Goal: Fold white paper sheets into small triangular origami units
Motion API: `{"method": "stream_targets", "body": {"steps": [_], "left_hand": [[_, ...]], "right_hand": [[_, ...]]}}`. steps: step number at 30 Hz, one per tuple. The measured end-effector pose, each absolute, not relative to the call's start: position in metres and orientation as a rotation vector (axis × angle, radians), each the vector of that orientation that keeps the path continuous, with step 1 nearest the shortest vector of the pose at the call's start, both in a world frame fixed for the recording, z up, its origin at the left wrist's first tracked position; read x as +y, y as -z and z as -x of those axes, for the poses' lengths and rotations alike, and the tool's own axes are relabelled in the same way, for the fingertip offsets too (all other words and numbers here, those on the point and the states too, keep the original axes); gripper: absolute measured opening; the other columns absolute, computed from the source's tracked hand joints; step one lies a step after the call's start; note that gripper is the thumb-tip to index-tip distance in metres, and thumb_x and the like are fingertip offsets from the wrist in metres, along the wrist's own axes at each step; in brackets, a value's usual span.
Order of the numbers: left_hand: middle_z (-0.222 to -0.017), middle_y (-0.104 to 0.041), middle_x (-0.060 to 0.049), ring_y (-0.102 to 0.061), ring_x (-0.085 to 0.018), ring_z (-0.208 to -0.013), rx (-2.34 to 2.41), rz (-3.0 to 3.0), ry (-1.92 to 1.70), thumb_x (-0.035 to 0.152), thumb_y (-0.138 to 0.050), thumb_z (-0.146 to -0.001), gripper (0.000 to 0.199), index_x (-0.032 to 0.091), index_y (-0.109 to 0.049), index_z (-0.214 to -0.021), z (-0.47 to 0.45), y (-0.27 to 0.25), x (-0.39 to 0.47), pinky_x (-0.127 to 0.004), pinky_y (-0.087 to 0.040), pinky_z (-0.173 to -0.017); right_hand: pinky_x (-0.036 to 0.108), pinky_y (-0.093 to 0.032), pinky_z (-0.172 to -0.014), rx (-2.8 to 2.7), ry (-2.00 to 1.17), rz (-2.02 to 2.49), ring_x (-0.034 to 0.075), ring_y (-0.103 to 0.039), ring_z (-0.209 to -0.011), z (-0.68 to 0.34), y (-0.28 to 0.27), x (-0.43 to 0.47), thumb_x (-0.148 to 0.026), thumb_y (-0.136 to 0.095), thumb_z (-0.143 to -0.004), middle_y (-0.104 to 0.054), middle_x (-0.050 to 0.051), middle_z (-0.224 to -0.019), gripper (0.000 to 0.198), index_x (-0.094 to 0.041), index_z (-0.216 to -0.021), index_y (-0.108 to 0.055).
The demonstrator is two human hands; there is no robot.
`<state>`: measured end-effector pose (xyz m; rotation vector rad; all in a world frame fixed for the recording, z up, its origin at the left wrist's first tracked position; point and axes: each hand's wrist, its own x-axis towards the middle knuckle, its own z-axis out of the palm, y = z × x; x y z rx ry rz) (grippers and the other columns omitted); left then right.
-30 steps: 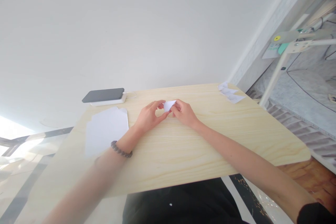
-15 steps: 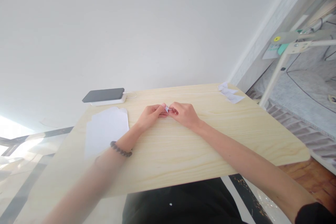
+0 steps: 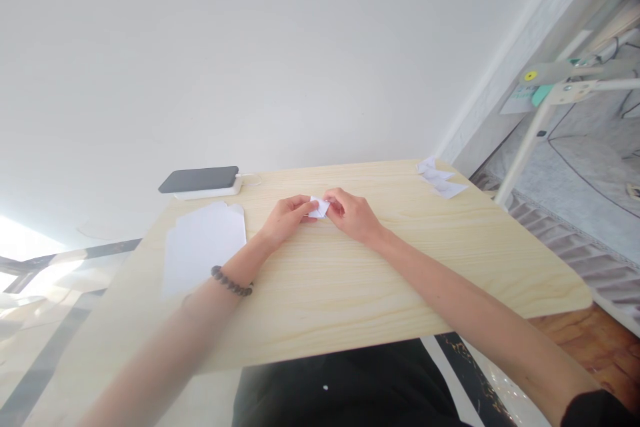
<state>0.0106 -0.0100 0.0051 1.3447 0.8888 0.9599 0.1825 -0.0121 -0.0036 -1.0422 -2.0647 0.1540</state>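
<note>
A small piece of folded white paper [image 3: 319,208] is held between my two hands, over the middle of the wooden table. My left hand [image 3: 290,218] pinches its left side, the thumb lying on top. At its right edge, my right hand [image 3: 351,215] grips the paper between thumb and fingers, partly hiding that corner. Several folded white paper pieces [image 3: 441,180] lie at the far right corner of the table. Left of my left hand rests a stack of white paper sheets [image 3: 205,243].
A dark phone [image 3: 200,179] sits on a white block at the back left, with a white cable [image 3: 253,179] beside it. The pale wooden table [image 3: 350,293] meets a white wall [image 3: 300,60]. To the right stands a white metal frame [image 3: 525,140].
The folded paper has turned and now shows a wider white face between my hands. My right hand's fingers have shifted slightly, while both hands stay around the same spot.
</note>
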Motion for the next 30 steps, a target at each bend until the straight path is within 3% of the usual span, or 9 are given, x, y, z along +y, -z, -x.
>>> {"method": "stream_targets", "body": {"steps": [7,16,22,30], "left_hand": [[-0.094,-0.062,-0.006,-0.053,-0.019,-0.092,0.869,-1.324,-0.945,0.042,-0.059,-0.071,0.033,0.015,-0.064,-0.089,-0.0086,-0.0052,-0.0088,-0.033,-0.045,-0.081],[-0.091,-0.063,-0.009,-0.057,-0.018,-0.083,0.913,-1.252,-0.898,0.042,-0.062,-0.068,0.037,0.012,-0.064,-0.090,-0.0028,-0.0070,-0.0073,-0.032,-0.045,-0.077],[-0.086,-0.064,-0.007,-0.057,-0.016,-0.079,0.897,-1.269,-0.951,0.039,-0.065,-0.066,0.033,0.013,-0.065,-0.087,-0.0028,-0.0046,-0.0061,-0.031,-0.045,-0.075],[-0.089,-0.065,-0.007,-0.059,-0.018,-0.083,0.922,-1.397,-0.876,0.032,-0.072,-0.057,0.039,0.013,-0.061,-0.089,-0.0040,-0.0047,-0.0091,-0.034,-0.042,-0.081]], "right_hand": [[0.020,-0.039,-0.057,-2.083,-0.219,0.892,0.008,-0.050,-0.058,-0.1856,0.0060,-0.0095,-0.017,-0.041,-0.079,-0.058,0.000,-0.080,0.020,-0.021,-0.097,-0.050],[0.021,-0.041,-0.059,-2.070,-0.279,0.759,0.009,-0.048,-0.061,-0.1875,0.0041,-0.0096,-0.016,-0.041,-0.080,-0.055,0.001,-0.076,0.016,-0.019,-0.088,-0.054],[0.022,-0.042,-0.059,-2.043,-0.456,0.836,0.009,-0.051,-0.062,-0.1864,0.0011,-0.0122,-0.027,-0.045,-0.079,-0.056,0.001,-0.075,0.012,-0.018,-0.083,-0.052],[0.020,-0.037,-0.052,-1.934,-0.633,0.966,0.008,-0.047,-0.057,-0.1872,0.0057,-0.0080,-0.036,-0.051,-0.075,-0.053,-0.001,-0.067,0.021,-0.018,-0.086,-0.048]]}}
